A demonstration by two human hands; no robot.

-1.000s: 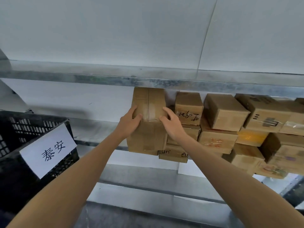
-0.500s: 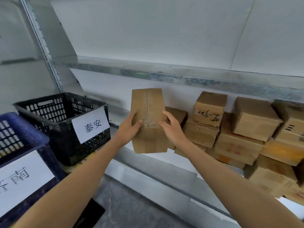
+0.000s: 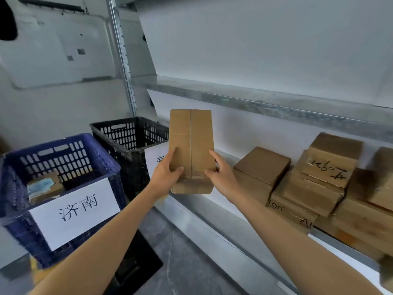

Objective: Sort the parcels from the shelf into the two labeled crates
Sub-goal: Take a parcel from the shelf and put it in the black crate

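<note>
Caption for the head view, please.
Left hand and right hand hold a parcel upright by the shelf, blue crate and black crate nearby.

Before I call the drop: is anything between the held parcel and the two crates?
Nothing visible. The left hand and right hand hold the parcel in open air by the black crate; the blue crate is open-topped too.

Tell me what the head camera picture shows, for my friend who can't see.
A left hand and right hand hold a tall brown parcel upright before a metal shelf. Left of it stand a labelled blue crate with a small parcel inside and a black crate; more boxes are stacked on the shelf at right.
</note>
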